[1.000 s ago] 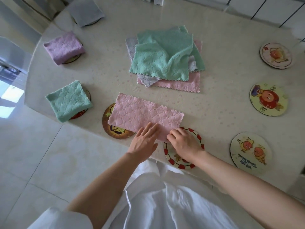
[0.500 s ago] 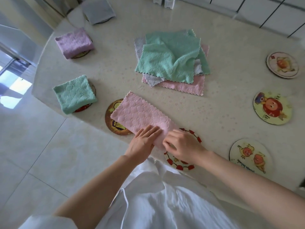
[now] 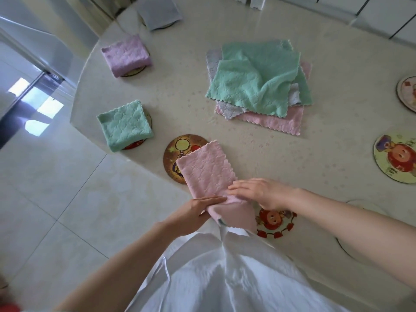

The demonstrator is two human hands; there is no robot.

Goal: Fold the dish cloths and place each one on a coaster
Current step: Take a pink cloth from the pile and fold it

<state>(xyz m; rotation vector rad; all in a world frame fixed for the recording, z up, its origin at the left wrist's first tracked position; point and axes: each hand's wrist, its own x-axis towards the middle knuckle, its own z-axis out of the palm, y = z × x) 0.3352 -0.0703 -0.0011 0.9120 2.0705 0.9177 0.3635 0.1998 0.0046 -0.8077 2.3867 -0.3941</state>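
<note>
A pink dish cloth (image 3: 206, 171) lies folded into a narrow strip at the table's near edge. Its far end covers part of a brown coaster (image 3: 180, 152), and its near end hangs over the edge. My left hand (image 3: 193, 213) pinches the strip's near part, straight fingers on top and thumb below. My right hand (image 3: 262, 192) presses flat on the cloth beside those fingers. A red-bordered coaster (image 3: 275, 225) sits just under my right wrist. A loose pile of green, pink and grey cloths (image 3: 258, 84) lies mid-table.
Folded cloths rest on coasters along the left rim: green (image 3: 125, 126), purple (image 3: 126, 55), grey (image 3: 159, 12). Bare cartoon coasters lie at the right (image 3: 396, 158) and far right (image 3: 407, 93). The cream table (image 3: 180, 97) ends at a tiled floor on the left.
The pink strip has swung round and slid toward me, so its near end now hangs off the edge. My right hand went from pinching its corner to lying flat.
</note>
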